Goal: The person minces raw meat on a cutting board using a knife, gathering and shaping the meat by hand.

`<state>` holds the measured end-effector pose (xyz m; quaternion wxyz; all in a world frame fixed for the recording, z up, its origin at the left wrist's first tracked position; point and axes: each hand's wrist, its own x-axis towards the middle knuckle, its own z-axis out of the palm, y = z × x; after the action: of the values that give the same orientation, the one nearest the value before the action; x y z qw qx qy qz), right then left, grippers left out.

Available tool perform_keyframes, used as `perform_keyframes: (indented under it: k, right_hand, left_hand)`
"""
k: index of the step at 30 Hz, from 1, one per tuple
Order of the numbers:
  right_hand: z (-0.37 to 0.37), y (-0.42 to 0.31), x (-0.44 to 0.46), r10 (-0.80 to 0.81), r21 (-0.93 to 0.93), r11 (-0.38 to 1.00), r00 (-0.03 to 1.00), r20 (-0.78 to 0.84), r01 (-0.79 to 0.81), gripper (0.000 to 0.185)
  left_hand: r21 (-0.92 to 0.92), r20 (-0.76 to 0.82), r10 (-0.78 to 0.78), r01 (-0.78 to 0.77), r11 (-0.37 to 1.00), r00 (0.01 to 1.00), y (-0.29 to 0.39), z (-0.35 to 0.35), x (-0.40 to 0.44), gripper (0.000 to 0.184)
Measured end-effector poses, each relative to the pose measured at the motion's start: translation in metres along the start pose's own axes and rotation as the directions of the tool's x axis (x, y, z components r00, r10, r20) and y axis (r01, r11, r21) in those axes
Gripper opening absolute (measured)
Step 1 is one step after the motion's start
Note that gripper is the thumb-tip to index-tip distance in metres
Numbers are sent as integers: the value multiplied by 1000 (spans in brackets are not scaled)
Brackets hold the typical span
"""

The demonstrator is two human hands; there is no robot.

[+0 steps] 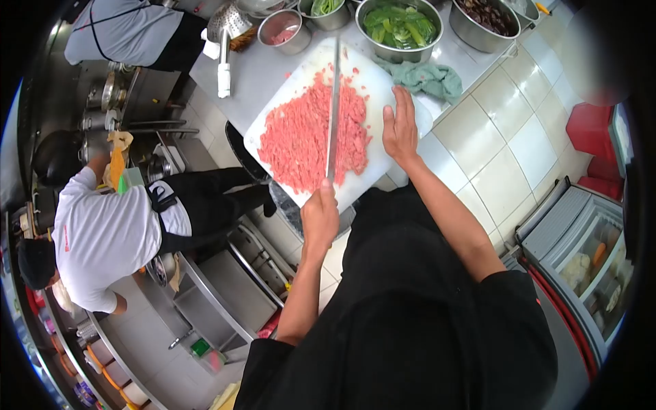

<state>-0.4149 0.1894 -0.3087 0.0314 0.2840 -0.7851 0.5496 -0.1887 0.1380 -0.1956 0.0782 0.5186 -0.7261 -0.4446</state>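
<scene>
My left hand (320,213) is closed round the handle of a long knife (334,109), whose blade I see from above along its spine. The blade stands in a spread of pink minced meat (294,130), with more of the mince to its right. Beneath lies a white cutting board (270,113), set at an angle on the steel table. At the board's right edge, my right hand (402,128) is held out with straight fingers and the thumb apart, holding nothing. Whether it touches the board I cannot tell. A green cloth (430,80) lies just beyond it.
Along the table's (249,75) back stand a bowl of leafy greens (400,31), a pot of dark pieces (482,24), a small meat bowl (283,33) and a strainer (231,24). A co-worker (113,232) in white bends over the left counter. A glass-topped freezer (581,253) stands right.
</scene>
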Motion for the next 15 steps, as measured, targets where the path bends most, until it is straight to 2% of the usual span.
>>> perform_keyframes:
  k: [1, 4, 5, 8, 9, 10, 12, 15]
  right_hand:
    - [1, 0, 2, 5, 6, 1000, 1000, -7, -5, 55]
    - [1, -1, 3, 17, 15, 1000, 1000, -13, -16, 54]
    - [2, -1, 3, 17, 13, 1000, 1000, -16, -17, 54]
    - [3, 1, 8, 11, 22, 1000, 999, -39, -10, 55]
    - [0, 0, -1, 24, 29, 999, 999, -28, -23, 55]
    - [-1, -2, -6, 24, 31, 999, 999, -23, -24, 56]
    - [0, 1, 0, 1, 32, 999, 999, -43, 0, 56]
    - [2, 1, 0, 18, 34, 999, 998, -53, -17, 56]
  left_hand:
    - [-44, -6, 4, -4, 999, 1000, 19, -7, -11, 66]
    - [-30, -118, 211, -216, 976, 970, -39, 16, -3, 68]
    - [177, 3, 165, -163, 971, 986, -43, 17, 9, 69]
    - [276, 39, -54, 42, 960, 998, -49, 10, 16, 69]
    - [277, 64, -52, 32, 960, 997, -33, 0, 9, 68]
    - [107, 58, -81, 74, 992, 995, -12, -8, -2, 66]
    - [6, -26, 39, -39, 999, 999, -2, -13, -15, 63]
    - [25, -81, 164, -162, 986, 983, -50, 15, -11, 63]
